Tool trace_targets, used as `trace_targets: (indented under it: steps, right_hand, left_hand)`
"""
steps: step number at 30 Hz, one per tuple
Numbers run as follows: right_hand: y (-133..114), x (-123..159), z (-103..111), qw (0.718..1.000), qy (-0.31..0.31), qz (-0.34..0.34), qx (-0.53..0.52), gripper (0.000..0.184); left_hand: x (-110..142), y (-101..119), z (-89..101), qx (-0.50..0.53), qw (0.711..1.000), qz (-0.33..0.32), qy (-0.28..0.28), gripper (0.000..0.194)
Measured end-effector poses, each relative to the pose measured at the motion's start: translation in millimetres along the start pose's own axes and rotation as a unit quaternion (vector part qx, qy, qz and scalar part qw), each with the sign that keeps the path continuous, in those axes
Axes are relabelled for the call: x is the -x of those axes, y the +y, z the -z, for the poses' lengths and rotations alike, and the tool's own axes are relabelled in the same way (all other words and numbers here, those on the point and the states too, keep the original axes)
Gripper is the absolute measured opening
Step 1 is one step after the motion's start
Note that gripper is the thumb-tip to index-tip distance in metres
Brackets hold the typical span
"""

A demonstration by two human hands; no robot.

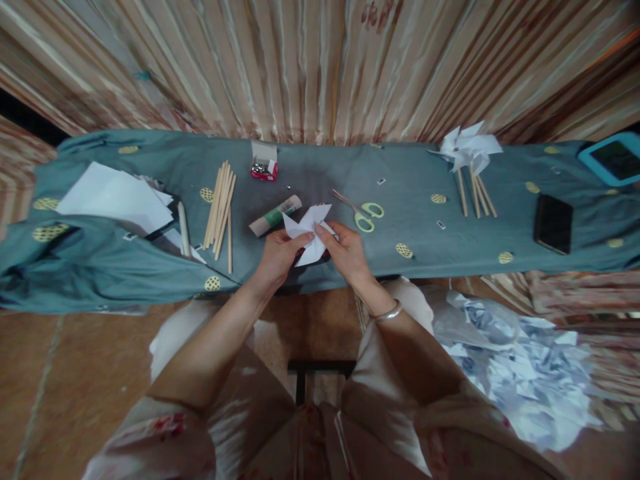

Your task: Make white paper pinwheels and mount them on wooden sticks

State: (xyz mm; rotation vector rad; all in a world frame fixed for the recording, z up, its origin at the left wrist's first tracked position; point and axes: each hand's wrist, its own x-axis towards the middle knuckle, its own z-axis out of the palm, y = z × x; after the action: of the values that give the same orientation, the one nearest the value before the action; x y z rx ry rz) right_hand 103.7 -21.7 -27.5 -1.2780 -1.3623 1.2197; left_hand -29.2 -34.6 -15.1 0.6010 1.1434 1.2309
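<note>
A white paper pinwheel (313,248) with folded blades is held over the near edge of the table. My left hand (280,255) grips it from the left, the thumb near its centre. From the right, my right hand (348,252) pinches it, its thumb also at the middle. Whether a pin is at the centre, I cannot tell. Just behind my left hand lies a tube with a green label (276,215). Scissors with light green handles (367,215) lie beyond my right hand.
Wooden sticks (220,207) and a stack of white paper (117,200) lie at left. A small red box (264,163) stands at the back. Finished pinwheels (470,148) on sticks, a phone (553,224) and a blue-framed device (613,159) are at right. A bag of paper pieces (530,373) sits below.
</note>
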Motion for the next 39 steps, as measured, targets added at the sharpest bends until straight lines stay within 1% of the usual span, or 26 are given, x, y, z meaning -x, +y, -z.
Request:
trace_targets:
  steps: [6,12,19,27,31,36,39]
  right_hand:
    - [-1.6,0.7,-1.0,1.0,0.007,0.017,-0.002,0.034]
    - [-1.7,1.6,-0.6,1.0,0.006,0.018,0.022,0.036]
    - [-2.2,2.5,-1.0,0.999,0.014,0.021,0.043,0.04]
    - [-1.1,2.3,-0.3,0.998,0.021,0.031,0.056,0.04]
    - [-1.8,2.6,0.0,0.998,0.016,0.022,0.062,0.039]
    - [-1.8,2.6,0.5,0.998,0.019,0.027,0.062,0.036]
    - [1.5,0.2,1.1,0.999,0.012,0.014,0.042,0.037]
  left_hand:
    - [-2.1,-3.6,1.5,0.007,1.0,-0.001,0.0,0.036]
    - [-2.8,-6.4,2.5,0.007,1.0,-0.013,-0.003,0.032]
    - [-0.9,-5.5,2.2,0.01,1.0,-0.01,-0.009,0.031]
    - [-1.2,-2.8,0.6,0.009,1.0,-0.001,-0.006,0.034]
    - [0.0,-2.4,-0.4,0.007,1.0,-0.004,-0.005,0.033]
    - [-0.9,-4.6,0.9,-0.004,1.0,-0.006,0.01,0.032]
    - [-1.6,-5.0,1.4,-0.013,1.0,-0.009,0.014,0.033]
